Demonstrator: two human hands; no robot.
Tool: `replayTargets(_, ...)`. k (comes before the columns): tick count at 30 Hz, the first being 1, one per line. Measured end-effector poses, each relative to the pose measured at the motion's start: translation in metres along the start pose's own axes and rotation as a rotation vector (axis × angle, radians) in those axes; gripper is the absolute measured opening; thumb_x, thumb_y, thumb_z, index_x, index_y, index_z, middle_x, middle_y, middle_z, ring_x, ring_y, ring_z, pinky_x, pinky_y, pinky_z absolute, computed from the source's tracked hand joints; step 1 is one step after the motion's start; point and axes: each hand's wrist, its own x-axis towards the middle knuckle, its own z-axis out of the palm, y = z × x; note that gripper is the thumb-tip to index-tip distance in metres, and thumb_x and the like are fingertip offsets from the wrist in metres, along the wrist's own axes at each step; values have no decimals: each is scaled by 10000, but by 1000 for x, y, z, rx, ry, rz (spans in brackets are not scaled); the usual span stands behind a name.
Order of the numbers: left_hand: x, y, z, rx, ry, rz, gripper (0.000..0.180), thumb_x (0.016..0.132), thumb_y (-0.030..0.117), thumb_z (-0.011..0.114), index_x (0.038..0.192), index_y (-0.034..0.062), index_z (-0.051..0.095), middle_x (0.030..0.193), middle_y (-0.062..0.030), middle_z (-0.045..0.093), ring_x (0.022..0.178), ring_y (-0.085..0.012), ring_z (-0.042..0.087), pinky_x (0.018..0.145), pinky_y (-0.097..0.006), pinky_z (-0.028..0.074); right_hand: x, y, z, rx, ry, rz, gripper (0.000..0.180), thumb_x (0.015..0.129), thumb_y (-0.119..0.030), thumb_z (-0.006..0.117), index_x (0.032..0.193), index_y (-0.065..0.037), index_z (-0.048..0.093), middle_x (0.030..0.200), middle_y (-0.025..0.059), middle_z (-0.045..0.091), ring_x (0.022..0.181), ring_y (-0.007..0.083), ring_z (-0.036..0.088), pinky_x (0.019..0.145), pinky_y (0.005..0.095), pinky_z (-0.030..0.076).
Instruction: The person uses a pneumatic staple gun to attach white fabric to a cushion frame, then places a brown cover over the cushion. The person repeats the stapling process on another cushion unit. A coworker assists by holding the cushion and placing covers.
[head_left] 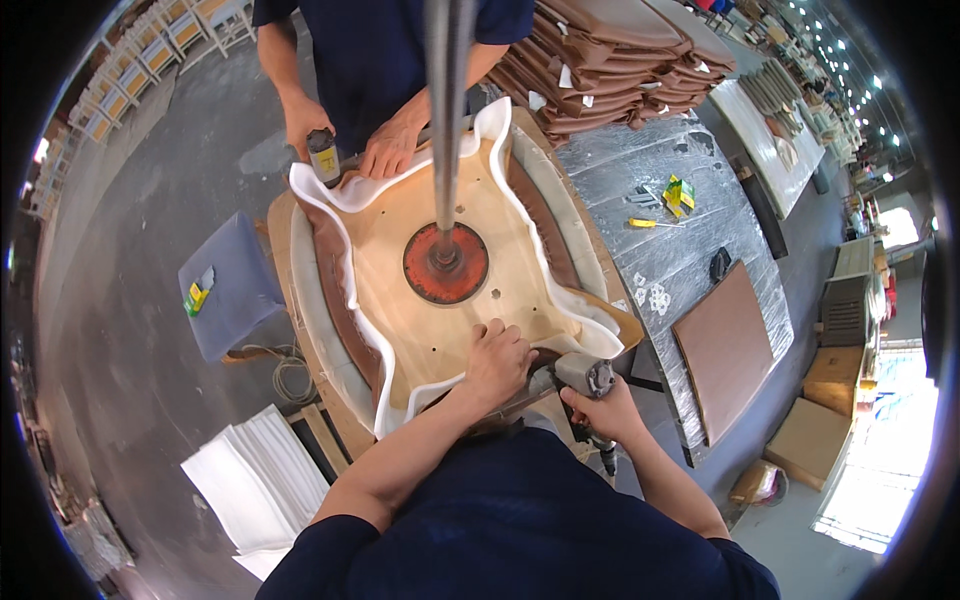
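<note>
A wooden upholstery panel (400, 290) lies before me, with wavy white foam (365, 325) and a brown cover (340, 265) around its edges. A red round disc (415, 270) on a metal rod (449, 120) rests on its middle. My left hand (495, 365) is closed at the near edge, fingers curled over the cover there; the thumb is hidden. To its right, my right hand (610, 408) grips a grey staple gun (582, 374), its head beside the panel's near right corner. Opposite, another person's hand holds a staple gun (324, 155) and their other hand (392, 148) presses the far edge.
At right, a film-covered table (640, 210) bears a brown board (725, 350), a screwdriver (650, 223) and a small yellow-green box (678, 196). Folded brown covers (620, 60) pile up behind. To the left are a blue-grey stool (230, 290) and white sheets (255, 480).
</note>
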Motion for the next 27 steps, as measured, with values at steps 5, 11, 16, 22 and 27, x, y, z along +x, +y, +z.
replayTargets(5,0,-4,9,-57,73,-57,181,895,272,847,832,121,769,941,-46,652,1026,-281,601,947,-476,426,18,-26,8,72,-8,-29,326,991,-252,875,1152,-7,732,852,24,738,606,112,710,500,285,515)
replayTargets(11,0,-9,15,-89,79,-95,153,892,250,842,844,119,778,973,-56,656,1039,-289,604,953,-480,430,32,-54,11,-90,-20,42,320,1010,-277,857,1153,0,782,804,9,714,573,108,686,480,287,502)
replayTargets(16,-3,-9,17,-57,57,-111,174,887,264,843,892,102,777,1050,-66,656,1113,-299,596,985,-490,430,36,-67,20,-129,0,62,301,997,-281,870,1063,-1,780,734,4,701,536,99,656,467,299,488)
replayTargets(22,-11,-5,-1,-18,-8,-125,284,892,309,854,1051,76,819,1419,-125,617,1506,-405,450,1291,-616,282,42,-65,26,-208,59,61,280,991,-256,873,941,-11,746,636,3,661,491,111,624,457,310,468)
replayTargets(27,-9,-7,5,-147,4,-225,232,894,264,853,1034,79,841,1535,-126,564,1646,-436,317,1365,-656,164,42,-67,23,-173,44,58,270,994,-249,867,952,-12,745,640,8,659,495,115,624,458,307,470)
